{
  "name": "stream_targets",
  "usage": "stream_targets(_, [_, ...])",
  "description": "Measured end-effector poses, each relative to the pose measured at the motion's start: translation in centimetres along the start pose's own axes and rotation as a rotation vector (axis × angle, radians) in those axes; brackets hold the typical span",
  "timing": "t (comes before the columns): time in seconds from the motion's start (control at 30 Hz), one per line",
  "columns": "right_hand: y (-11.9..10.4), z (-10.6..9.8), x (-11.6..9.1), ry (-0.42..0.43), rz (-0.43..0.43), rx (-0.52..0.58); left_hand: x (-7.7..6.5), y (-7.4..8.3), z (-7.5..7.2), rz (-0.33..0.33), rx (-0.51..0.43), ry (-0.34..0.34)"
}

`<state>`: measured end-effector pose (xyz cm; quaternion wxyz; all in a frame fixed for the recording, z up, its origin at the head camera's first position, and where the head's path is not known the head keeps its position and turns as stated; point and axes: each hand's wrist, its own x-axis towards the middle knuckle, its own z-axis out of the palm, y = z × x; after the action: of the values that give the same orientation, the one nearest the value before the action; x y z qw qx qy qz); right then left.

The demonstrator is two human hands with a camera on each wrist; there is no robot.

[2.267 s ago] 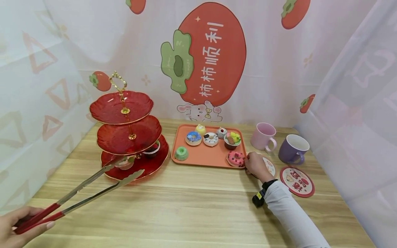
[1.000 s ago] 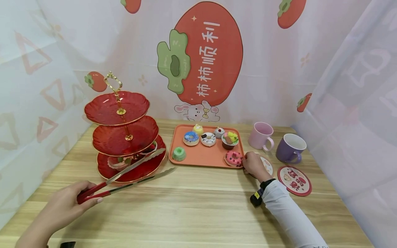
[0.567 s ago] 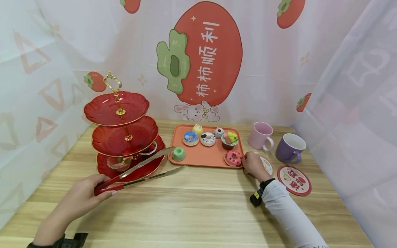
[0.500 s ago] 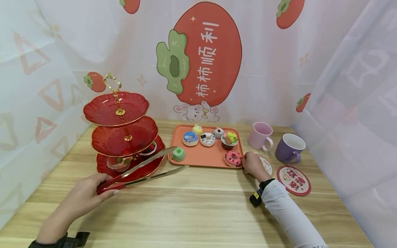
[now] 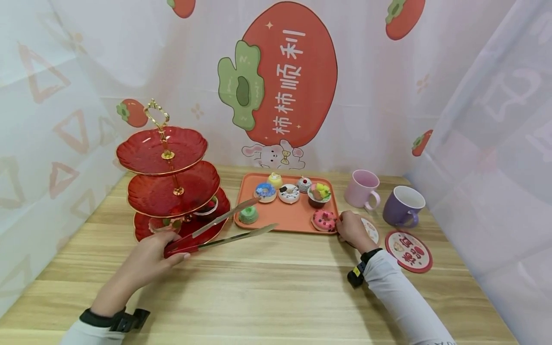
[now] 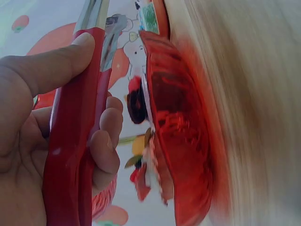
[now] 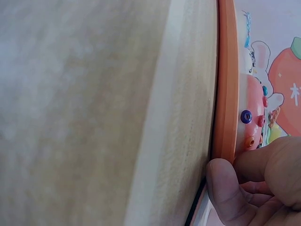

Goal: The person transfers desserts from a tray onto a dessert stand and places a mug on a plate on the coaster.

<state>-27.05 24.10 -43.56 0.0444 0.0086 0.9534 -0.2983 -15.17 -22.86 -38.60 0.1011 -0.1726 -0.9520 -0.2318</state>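
My left hand (image 5: 146, 256) grips the red handles of metal tongs (image 5: 226, 216), thumb on one side and fingers on the other, as the left wrist view shows. The tong arms are spread, with nothing between them. Their tips overlap the front left of the orange tray (image 5: 284, 223), near a green ring cake (image 5: 248, 215) and a blue doughnut (image 5: 271, 196). At the tray's front right corner, my right hand (image 5: 354, 229) pinches the rim, close to a pink doughnut (image 5: 318, 223). A white doughnut (image 5: 284, 197) and several small cakes also lie on the tray.
A three-tier red stand (image 5: 146, 194) rises at the left behind my left hand, with cakes on its bottom plate. Right of the tray stand a pink mug (image 5: 360, 189) and a purple mug (image 5: 398, 208). A round coaster (image 5: 416, 258) lies in front of them.
My left hand has carried the spread tongs rightward, from before the stand to the tray's front left. My right hand has stayed on the tray's corner.
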Motion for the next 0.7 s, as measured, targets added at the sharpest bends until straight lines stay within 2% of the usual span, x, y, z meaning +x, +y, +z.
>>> stream_targets(0.3, [-0.1,0.0,0.0,-0.005,0.012,0.002,1.7,0.7,1.4,-0.003,-0.007,-0.014])
stream_targets(0.7, [-0.3,-0.1,-0.1,0.003,0.010,-0.012,3.8,2.0,2.0,0.012,-0.010,-0.031])
